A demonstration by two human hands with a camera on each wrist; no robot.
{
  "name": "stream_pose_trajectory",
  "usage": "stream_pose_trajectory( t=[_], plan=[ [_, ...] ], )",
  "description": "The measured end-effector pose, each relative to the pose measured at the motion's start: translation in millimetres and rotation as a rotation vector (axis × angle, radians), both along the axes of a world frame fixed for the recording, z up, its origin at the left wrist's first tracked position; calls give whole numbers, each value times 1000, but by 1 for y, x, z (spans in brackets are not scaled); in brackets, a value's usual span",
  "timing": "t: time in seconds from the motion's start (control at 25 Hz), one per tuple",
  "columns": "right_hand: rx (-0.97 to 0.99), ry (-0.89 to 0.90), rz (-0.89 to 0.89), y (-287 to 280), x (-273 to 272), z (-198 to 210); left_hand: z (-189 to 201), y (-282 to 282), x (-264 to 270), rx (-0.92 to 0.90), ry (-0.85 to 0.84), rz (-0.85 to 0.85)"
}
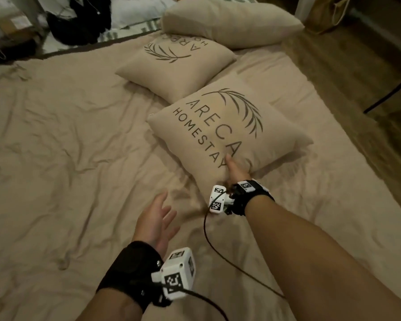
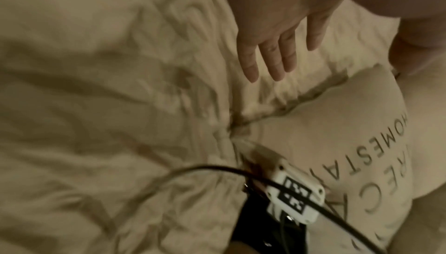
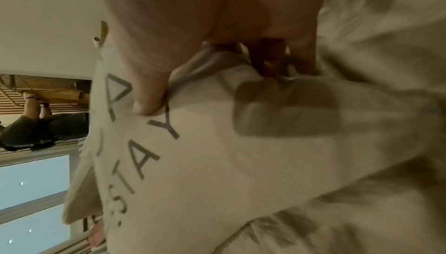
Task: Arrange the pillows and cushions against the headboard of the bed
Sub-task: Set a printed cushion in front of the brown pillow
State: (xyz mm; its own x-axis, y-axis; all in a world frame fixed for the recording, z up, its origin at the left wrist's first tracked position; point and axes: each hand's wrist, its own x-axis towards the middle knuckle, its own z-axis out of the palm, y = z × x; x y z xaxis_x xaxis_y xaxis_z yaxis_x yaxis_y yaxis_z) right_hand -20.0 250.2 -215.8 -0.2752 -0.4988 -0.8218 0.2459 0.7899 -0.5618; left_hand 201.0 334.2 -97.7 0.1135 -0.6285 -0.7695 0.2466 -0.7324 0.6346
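A beige square cushion printed "ARECA HOMESTAY" lies on the bed, and my right hand grips its near edge, thumb on top and fingers tucked beneath. The same cushion shows in the left wrist view. My left hand hovers above the sheet to its left, fingers straight and spread, holding nothing. A second printed cushion lies beyond, and a plain beige pillow sits behind that at the far end.
A wrinkled beige sheet covers the bed. Wooden floor runs along the bed's right side with a dark furniture leg. Dark clothes and white bedding lie beyond the far edge. A black cable trails across the sheet.
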Motion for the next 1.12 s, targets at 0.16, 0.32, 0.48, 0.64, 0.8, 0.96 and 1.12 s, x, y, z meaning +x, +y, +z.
stream_pose_trajectory(
  t=[0.16,0.32,0.48,0.64,0.8,0.96,1.12],
  plan=[
    [8,178,113,-7,-1,3,-2,22,44,-18,-41,69],
    [-71,309,218,15,26,66,23,42,63,-34,-43,93],
    [-159,292,430,100,60,139,57,59,70,-76,-54,2],
    [-349,286,644,213,90,208,97,82,100,-100,-74,-51],
    [-435,208,734,280,122,268,137,104,160,-168,-317,-367],
    [-447,-4,842,321,181,328,107,160,273,73,-279,-546],
    [-501,14,1127,344,235,353,77,219,346,231,80,-397]
  ],
)
